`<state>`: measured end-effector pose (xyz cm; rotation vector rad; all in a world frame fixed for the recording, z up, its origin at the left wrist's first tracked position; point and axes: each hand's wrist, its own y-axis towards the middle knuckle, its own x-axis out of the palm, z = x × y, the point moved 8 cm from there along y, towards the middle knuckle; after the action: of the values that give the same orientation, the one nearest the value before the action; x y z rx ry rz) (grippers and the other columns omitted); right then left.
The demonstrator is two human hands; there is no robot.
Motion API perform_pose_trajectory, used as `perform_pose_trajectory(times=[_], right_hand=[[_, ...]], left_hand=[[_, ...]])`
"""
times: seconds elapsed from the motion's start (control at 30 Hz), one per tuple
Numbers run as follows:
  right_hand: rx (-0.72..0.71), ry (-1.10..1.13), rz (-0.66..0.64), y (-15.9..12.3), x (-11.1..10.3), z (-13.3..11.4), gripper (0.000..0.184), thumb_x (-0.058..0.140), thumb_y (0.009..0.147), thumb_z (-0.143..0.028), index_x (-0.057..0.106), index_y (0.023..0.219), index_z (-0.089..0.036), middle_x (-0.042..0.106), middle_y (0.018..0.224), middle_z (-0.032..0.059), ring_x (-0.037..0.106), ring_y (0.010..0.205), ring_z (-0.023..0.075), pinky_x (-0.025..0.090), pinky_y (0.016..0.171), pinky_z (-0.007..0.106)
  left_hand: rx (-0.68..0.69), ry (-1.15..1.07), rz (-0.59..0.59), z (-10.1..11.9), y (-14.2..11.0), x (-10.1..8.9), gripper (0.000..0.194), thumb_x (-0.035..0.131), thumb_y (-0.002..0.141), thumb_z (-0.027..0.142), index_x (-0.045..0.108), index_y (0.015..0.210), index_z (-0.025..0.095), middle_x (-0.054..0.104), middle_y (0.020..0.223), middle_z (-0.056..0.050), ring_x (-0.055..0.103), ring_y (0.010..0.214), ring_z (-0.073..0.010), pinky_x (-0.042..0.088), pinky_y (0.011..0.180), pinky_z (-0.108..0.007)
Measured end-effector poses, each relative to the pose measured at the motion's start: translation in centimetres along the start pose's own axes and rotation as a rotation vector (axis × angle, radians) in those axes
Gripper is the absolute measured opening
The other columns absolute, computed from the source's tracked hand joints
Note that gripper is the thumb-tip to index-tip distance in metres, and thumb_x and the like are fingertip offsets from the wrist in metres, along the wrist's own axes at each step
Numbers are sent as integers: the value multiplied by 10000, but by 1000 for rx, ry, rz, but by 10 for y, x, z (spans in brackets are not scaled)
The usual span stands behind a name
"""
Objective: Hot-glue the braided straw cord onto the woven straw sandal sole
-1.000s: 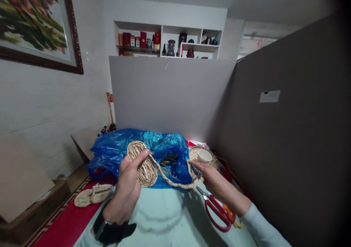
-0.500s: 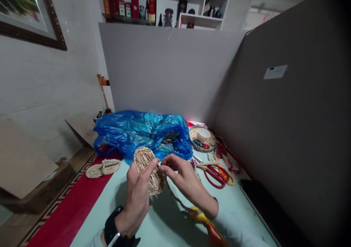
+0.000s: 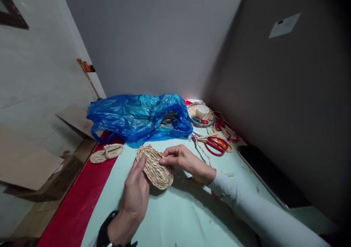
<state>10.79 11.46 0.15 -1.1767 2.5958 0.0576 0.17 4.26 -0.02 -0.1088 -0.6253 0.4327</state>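
My left hand point(image 3: 136, 194) grips the near edge of an oval woven straw sole point(image 3: 154, 166) and holds it just above the pale green table point(image 3: 178, 217). My right hand point(image 3: 179, 158) pinches the sole's right edge with thumb and forefinger. A braided straw cord point(image 3: 204, 155) trails from under my right wrist toward the scissors. A finished small straw sandal point(image 3: 106, 153) lies to the left on the red cloth.
A crumpled blue plastic bag point(image 3: 137, 115) lies behind the hands. Red-handled scissors point(image 3: 216, 144), a woven tray point(image 3: 210, 118) with a white cup point(image 3: 202, 111) and red cords sit at the back right. A black flat object point(image 3: 271, 177) lies along the right partition. Cardboard point(image 3: 24, 159) is at left.
The view has tilted down. My right hand let the cord's far end go and came in to pinch the sole's edge. Both hands lowered the sole toward the table.
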Motion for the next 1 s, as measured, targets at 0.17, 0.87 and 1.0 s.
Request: perform_pose_trajectory(times=[0.17, 0.87, 1.0], right_hand=[[52, -92, -188, -2, 0, 0, 264, 633, 985, -359, 652, 1154, -157, 697, 1122, 63, 700, 927, 209, 598, 803, 405], [17, -538, -342, -14, 8, -42, 204, 684, 950, -342, 703, 917, -141, 693, 815, -16, 683, 764, 174, 566, 706, 332], [-4, -494, -259, -17, 4, -44, 118, 755, 883, -236, 745, 859, -120, 622, 637, -47, 598, 662, 127, 441, 598, 226]], left_hand=[[-157, 79, -72, 1, -2, -18, 594, 553, 860, 625, 703, 1183, 149, 751, 1072, -182, 693, 1051, -364, 553, 901, -514], [94, 855, -466, 15, 7, 2, 147, 733, 778, 370, 722, 748, 227, 642, 705, -7, 552, 694, -197, 391, 637, -278], [122, 899, -487, 15, 7, 6, 144, 700, 806, 364, 696, 751, 231, 636, 722, -3, 551, 718, -197, 395, 663, -282]])
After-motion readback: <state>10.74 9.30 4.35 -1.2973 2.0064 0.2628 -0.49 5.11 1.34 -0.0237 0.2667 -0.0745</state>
